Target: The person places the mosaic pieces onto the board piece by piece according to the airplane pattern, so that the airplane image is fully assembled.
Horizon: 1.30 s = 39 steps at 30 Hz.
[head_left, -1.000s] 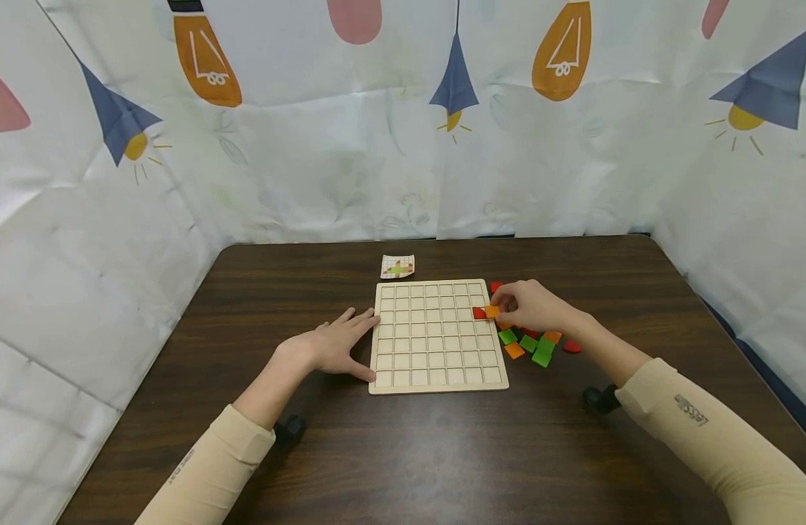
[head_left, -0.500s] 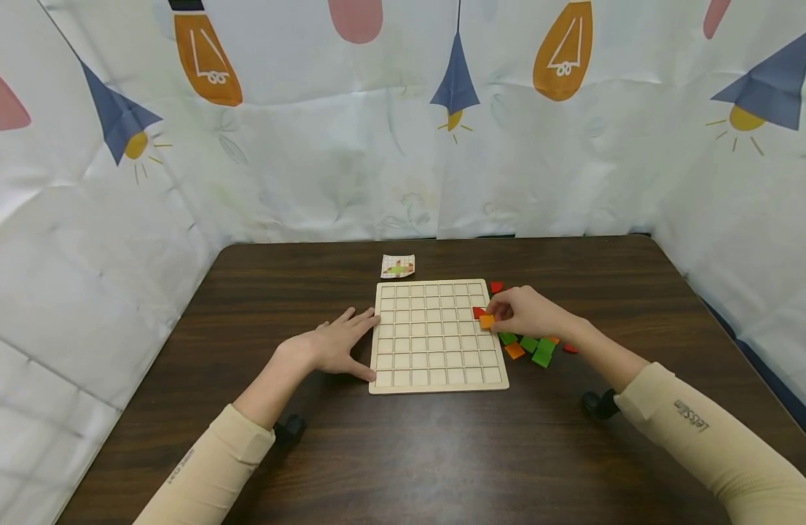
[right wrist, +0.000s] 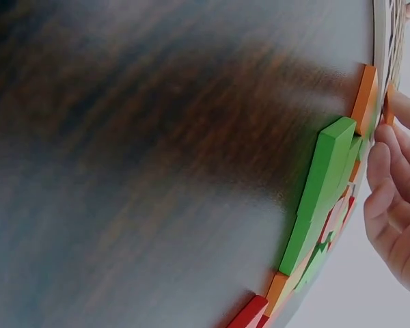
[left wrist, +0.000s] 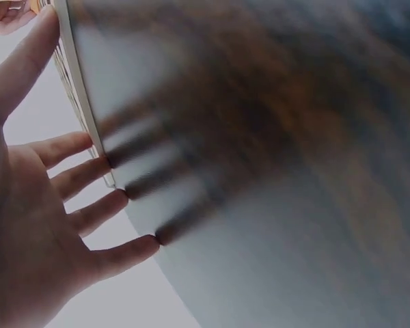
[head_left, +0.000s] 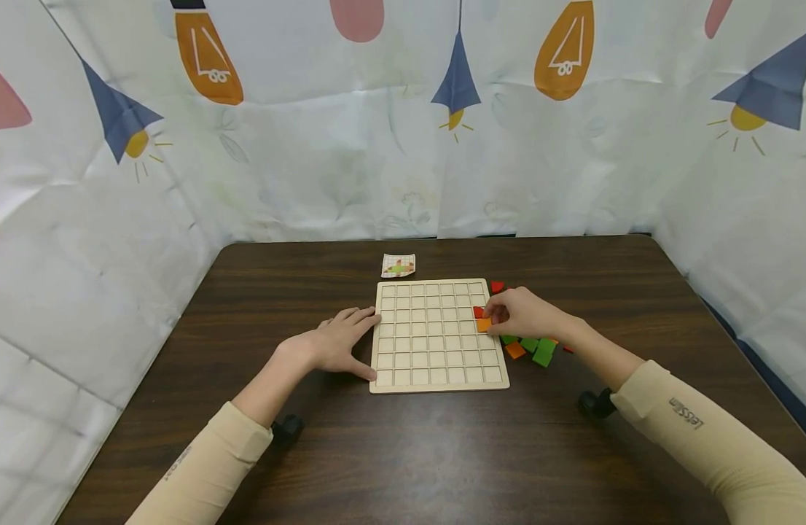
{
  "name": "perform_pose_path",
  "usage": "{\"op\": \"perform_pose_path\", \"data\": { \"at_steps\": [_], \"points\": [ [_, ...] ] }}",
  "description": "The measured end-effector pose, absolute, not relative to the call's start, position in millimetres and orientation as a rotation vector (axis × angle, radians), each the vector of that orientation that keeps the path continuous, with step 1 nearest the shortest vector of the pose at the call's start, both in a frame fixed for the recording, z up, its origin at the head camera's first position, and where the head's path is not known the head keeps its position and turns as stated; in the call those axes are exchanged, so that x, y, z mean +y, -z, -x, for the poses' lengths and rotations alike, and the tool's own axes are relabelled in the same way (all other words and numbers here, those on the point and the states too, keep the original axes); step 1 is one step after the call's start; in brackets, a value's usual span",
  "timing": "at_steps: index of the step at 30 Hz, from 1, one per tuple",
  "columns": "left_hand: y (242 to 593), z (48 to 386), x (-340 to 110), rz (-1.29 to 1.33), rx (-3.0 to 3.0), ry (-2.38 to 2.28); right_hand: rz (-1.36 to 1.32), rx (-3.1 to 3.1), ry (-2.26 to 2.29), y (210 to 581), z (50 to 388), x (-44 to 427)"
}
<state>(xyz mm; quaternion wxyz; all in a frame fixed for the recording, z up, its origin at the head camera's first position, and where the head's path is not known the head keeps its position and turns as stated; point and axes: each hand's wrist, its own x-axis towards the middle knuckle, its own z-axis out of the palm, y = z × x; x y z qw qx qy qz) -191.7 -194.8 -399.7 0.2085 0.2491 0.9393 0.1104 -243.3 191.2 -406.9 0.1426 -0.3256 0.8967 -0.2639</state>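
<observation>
A pale wooden grid board (head_left: 436, 335) lies flat on the table. Its left edge is touched by my left hand (head_left: 331, 346), fingers spread and straight; in the left wrist view the thumb (left wrist: 27, 65) also meets that edge. Over the board's right side, my right hand (head_left: 527, 313) pinches an orange square tile (head_left: 484, 325) between thumb and fingers, at a cell in the rightmost column. Directly behind that tile a red piece (head_left: 478, 312) sits in the grid. The right wrist view shows the pinched orange tile (right wrist: 389, 106) almost edge-on.
Loose green tiles (head_left: 544, 353), an orange tile (head_left: 515, 351) and red pieces (head_left: 498, 286) lie right of the board, some partly hidden under my right hand. A small printed pattern card (head_left: 398, 265) lies behind the board. Patterned white cloth hangs around the dark wooden table (head_left: 436, 452).
My right hand has brought the orange tile from beside the red piece at the board's right edge to the cell just in front of it. The left hand has stayed in place.
</observation>
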Motion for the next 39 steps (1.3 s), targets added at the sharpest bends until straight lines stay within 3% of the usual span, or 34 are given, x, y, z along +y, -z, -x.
{"op": "perform_pose_path", "data": {
  "at_steps": [28,39],
  "points": [
    [407,191,-199,-0.724,2.606,-0.392,0.949,2.577,0.859,406,245,195],
    [408,192,-200,-0.712,2.612,-0.405,0.783,2.649,0.923,404,260,220]
  ]
}}
